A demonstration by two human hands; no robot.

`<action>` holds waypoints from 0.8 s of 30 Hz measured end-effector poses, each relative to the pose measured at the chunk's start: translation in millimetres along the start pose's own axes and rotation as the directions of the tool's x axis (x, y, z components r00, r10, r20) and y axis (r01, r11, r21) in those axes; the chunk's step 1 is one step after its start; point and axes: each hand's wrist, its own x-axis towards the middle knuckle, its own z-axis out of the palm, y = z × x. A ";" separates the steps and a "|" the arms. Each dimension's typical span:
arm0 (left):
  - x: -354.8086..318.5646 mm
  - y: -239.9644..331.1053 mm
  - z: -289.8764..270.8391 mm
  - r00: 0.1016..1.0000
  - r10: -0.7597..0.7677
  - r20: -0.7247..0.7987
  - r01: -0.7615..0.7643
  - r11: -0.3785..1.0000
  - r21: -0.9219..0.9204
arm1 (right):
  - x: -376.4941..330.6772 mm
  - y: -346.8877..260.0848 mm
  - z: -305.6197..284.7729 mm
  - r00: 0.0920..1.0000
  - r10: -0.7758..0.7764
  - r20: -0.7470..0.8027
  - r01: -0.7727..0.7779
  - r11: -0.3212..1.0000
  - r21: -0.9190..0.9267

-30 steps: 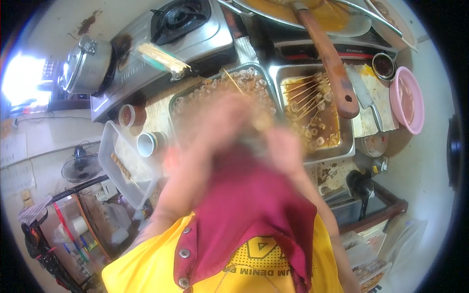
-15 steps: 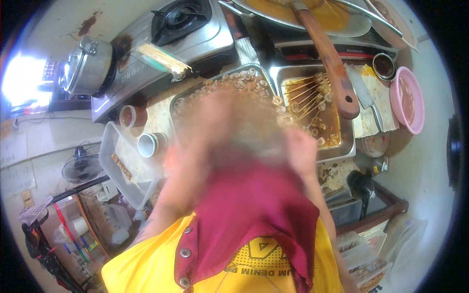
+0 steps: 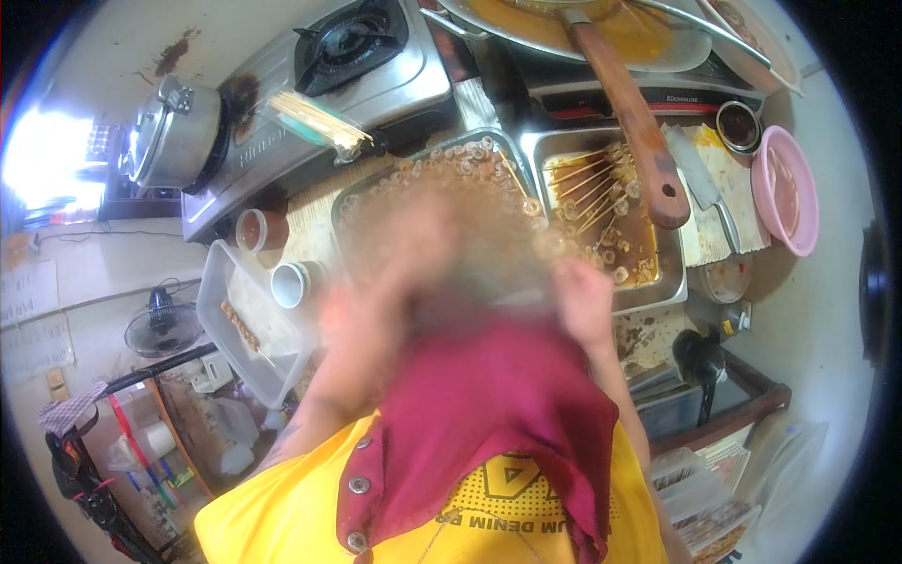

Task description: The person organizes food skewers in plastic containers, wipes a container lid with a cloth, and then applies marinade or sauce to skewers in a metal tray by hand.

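My left hand is over the left metal tray, smeared so that its fingers cannot be made out. Small pale ring-shaped food pieces in brown liquid fill that tray. By the tray's right side my right hand is closed, fingers curled in; what they grip is hidden. Blurred ring pieces show just above its fingertips. A thin wooden skewer leans over the tray's far right corner, ring pieces at its near end. In the right metal tray, several loaded skewers lie in brown sauce.
A wooden-handled utensil reaches from a wide pan over the right tray. Beyond it are a knife and pink basin. Leftward stand a bundle of skewers, a cup, a plastic container and a stove.
The thin skewer at the left tray's far right corner now shows clearly. My left hand stays blurred over the tray, and my right hand remains closed in nearly the same place.
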 end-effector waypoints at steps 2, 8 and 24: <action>-1.5 6.9 -5.4 0.999 0.031 0.014 -0.030 0.999 -0.027 | 0.8 1.3 2.2 0.999 -0.024 -0.032 0.024 1.000 0.008; -1.4 7.0 -22.7 0.998 -0.068 0.012 0.067 0.908 -0.413 | -1.8 -3.8 3.4 0.999 -0.039 -0.030 0.037 0.998 -0.044; -16.5 -27.3 -8.6 0.961 -0.275 0.030 0.128 0.349 -0.928 | -13.7 -0.7 5.3 0.991 0.003 0.135 0.010 0.995 -0.099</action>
